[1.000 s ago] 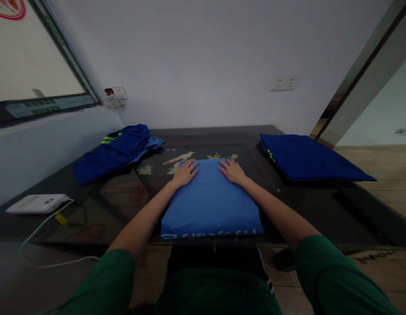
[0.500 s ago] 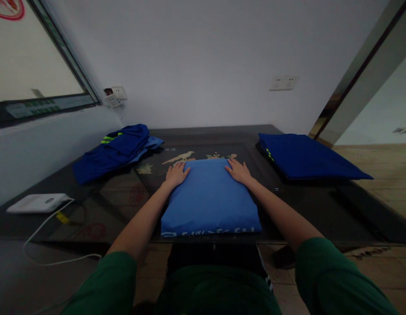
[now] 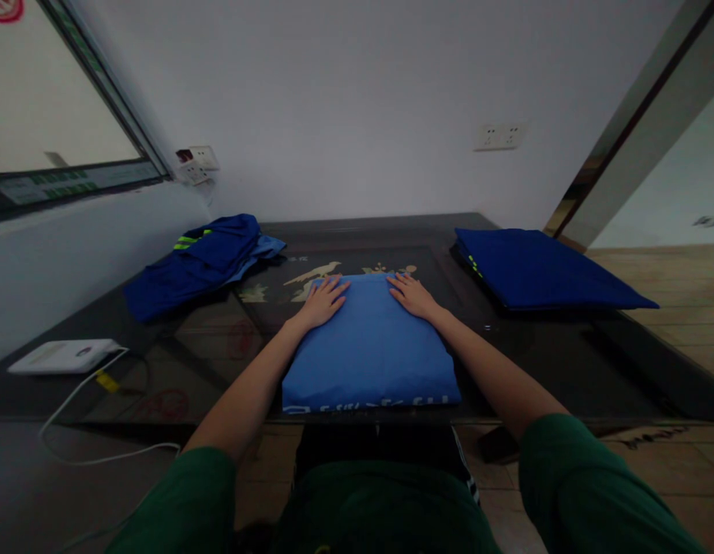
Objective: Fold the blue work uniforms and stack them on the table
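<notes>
A light blue folded garment (image 3: 372, 346) lies flat in front of me, with white lettering along its near edge. My left hand (image 3: 325, 300) rests on its far left corner, fingers spread and flat. On the far right corner lies my right hand (image 3: 413, 295), also flat with fingers apart. Neither hand grips the cloth. Under the garment is a dark glossy table (image 3: 357, 235) with a bird and flower picture just beyond the far fold.
A crumpled dark blue garment (image 3: 201, 261) with yellow-green stripes lies at the left. At the right is a flat stack of folded dark blue clothes (image 3: 547, 269). A white device (image 3: 65, 356) with a white cable (image 3: 68, 404) sits near the left edge. Sockets (image 3: 500, 137) are on the wall.
Both hands have slid inward along the far edge of the light blue garment, the left one further onto the cloth. The view has tipped slightly downward.
</notes>
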Demonstrator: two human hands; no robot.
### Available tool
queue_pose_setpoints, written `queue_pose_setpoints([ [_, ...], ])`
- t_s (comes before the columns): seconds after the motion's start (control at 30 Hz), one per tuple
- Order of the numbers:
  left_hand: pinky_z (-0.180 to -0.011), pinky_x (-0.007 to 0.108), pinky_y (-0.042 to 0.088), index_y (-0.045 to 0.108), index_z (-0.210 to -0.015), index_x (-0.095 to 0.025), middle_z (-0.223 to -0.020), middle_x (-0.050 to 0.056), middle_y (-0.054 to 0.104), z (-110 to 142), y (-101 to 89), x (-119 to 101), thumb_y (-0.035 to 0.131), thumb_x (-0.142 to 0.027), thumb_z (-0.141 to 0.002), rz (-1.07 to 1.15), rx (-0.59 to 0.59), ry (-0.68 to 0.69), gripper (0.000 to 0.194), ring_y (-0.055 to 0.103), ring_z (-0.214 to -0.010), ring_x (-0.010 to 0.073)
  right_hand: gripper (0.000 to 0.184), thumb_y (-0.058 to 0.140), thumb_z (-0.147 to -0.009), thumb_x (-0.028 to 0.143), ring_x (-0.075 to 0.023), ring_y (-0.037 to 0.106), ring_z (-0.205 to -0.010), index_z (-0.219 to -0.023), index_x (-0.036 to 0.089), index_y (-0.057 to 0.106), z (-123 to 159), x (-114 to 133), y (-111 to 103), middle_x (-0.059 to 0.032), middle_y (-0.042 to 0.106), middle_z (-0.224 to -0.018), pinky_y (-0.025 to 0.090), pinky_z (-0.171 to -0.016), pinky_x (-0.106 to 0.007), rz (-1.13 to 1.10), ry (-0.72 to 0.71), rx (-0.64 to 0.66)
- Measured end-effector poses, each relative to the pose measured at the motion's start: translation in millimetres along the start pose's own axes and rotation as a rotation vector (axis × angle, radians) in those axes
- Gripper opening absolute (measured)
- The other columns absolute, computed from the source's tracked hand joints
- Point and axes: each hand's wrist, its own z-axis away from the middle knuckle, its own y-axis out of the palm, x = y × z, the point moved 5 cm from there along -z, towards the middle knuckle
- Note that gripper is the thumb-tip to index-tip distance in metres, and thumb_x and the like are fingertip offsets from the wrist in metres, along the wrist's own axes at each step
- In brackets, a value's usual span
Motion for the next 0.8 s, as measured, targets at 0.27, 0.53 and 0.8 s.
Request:
queue_pose_setpoints([
  [0.27,-0.115,0.054,0.013,0.026,-0.148,-0.038,-0.157,-0.001,0.022,1.6,4.2,-1.9,0.024,-0.049,-0.098,0.016,0.068,-0.03,0.052,0.018,-0.144,0.0272,0.054,0.028,-0.099,0.045,-0.0283,0.022,-0.143,-0.149,0.026,0.031,-3.5,-2.2,4.9,-0.0091,0.027,-0.155,0.02,-0.112,-0.056,0.024,-0.011,0.055],
  [0.53,-0.114,0.056,0.012,0.021,-0.15,-0.037,-0.158,-0.001,0.018,3.3,4.4,-4.4,0.019,-0.052,-0.097,-0.015,0.104,-0.048,0.054,0.014,-0.145,0.0288,0.057,0.023,-0.099,0.049,-0.0285,0.024,-0.142,-0.15,0.025,0.028,-2.3,-1.3,4.6,-0.0101,0.028,-0.155,0.022,-0.112,-0.056,0.072,-0.032,0.05],
  [0.8,-0.114,0.056,0.011,0.021,-0.149,-0.038,-0.158,-0.001,0.017,-1.3,6.8,-1.5,0.018,-0.055,-0.096,-0.006,0.097,-0.077,0.056,0.015,-0.145,0.0296,0.056,0.021,-0.099,0.049,-0.0284,0.025,-0.142,-0.15,0.026,0.028,-7.3,-2.0,5.7,-0.009,0.028,-0.155,0.022,-0.11,-0.06,0.102,-0.031,0.034],
])
